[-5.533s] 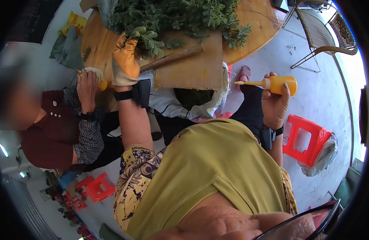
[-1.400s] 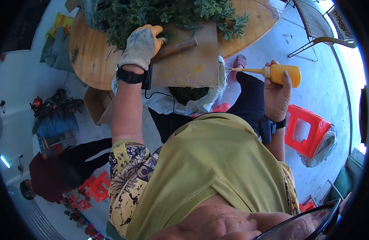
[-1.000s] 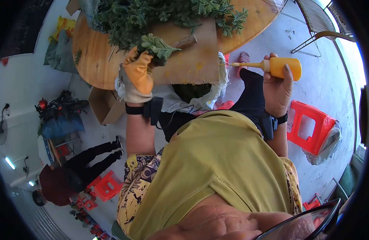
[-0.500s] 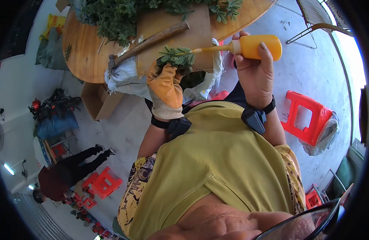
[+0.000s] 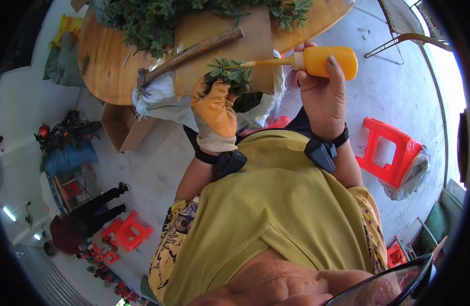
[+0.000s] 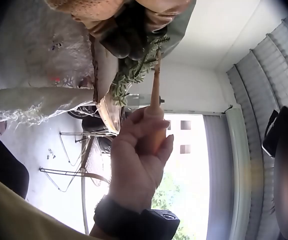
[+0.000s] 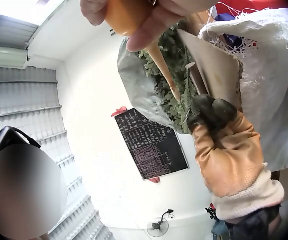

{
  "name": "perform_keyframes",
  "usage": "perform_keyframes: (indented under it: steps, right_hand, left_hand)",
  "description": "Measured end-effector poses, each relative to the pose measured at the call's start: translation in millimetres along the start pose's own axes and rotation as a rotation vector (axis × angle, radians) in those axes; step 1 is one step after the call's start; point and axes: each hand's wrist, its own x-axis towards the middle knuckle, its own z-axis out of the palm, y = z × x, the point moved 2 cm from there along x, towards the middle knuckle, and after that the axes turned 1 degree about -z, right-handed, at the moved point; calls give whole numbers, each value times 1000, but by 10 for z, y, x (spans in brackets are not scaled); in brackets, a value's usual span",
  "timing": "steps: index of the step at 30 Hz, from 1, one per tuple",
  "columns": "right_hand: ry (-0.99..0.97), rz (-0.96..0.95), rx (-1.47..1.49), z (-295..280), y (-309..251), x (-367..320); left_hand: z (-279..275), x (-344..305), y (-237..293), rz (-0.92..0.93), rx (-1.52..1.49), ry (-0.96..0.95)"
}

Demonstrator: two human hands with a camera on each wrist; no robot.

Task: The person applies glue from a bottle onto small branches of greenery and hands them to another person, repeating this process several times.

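Observation:
The left hand (image 5: 214, 113), in an orange and cream glove with dark fingertips, pinches a small green fir sprig (image 5: 231, 71) just past the near edge of the brown board (image 5: 223, 48). Bare, the right hand (image 5: 324, 97) grips a yellow squeeze bottle (image 5: 331, 62) lying sideways, its long nozzle pointing left. The nozzle tip (image 5: 245, 64) is at the sprig; whether they touch, I cannot tell. In the right wrist view the nozzle (image 7: 165, 72) slants toward the greenery by the gloved hand (image 7: 229, 150). A hammer (image 5: 194, 52) rests on the board, its head at the left.
A heap of fir branches (image 5: 148, 23) covers the back of the round wooden table (image 5: 105, 66). Below the board hangs a white woven sack (image 5: 161, 97). A cardboard box (image 5: 123, 127) and red stools (image 5: 390, 153) stand on the floor. Another person (image 5: 74, 227) is at the lower left.
From the table, the left hand has come nearer the body with a sprig, uncovering the hammer. The right hand has brought the bottle leftward to it. Over the last half second, little has moved.

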Motion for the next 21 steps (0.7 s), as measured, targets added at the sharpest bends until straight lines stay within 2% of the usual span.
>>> perform_keyframes:
  steps: [21]
  right_hand:
    - [36,-86,-74,-142,-153,-57]
  left_hand:
    - [8,-10,10,6,-34,-61]
